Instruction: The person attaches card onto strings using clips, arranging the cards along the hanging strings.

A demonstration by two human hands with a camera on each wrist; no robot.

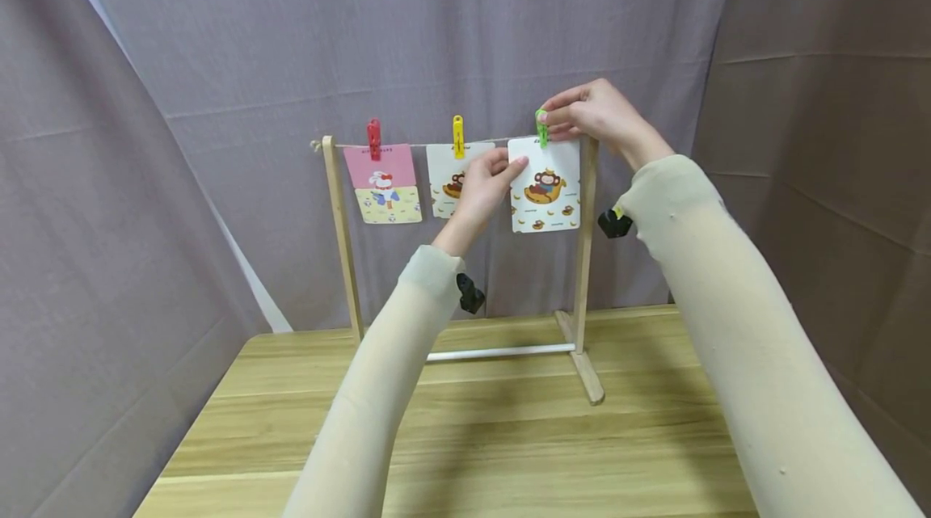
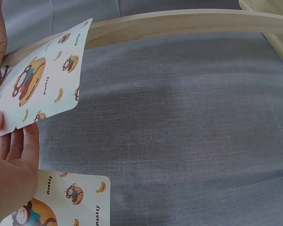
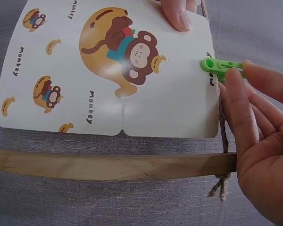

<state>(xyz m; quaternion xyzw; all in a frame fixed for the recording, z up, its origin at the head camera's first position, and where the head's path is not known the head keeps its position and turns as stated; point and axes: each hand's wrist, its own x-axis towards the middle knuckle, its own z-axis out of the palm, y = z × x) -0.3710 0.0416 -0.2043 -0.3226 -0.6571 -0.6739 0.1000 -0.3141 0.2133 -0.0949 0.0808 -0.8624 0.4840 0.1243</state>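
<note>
My left hand (image 1: 486,185) pinches the left edge of a white monkey card (image 1: 545,188), thumb in front and fingers behind. At the card's top edge, my right hand (image 1: 592,112) pinches a green clothespin (image 3: 221,66) between thumb and finger. The pin's nose lies over the card beside the twine (image 3: 224,127), as the right wrist view shows. Farther left on the line hang a second monkey card (image 1: 440,166) under a yellow clothespin (image 1: 458,138) and a pink-and-yellow rabbit card (image 1: 385,187) under a red clothespin (image 1: 374,140). My left hand partly covers the second monkey card.
A wooden frame has a left post (image 1: 340,235), a right post (image 1: 584,259) with a foot (image 1: 587,379), and a white lower bar (image 1: 509,352). It stands on a wood-grain table (image 1: 524,453). Grey curtain (image 1: 436,33) hangs close behind.
</note>
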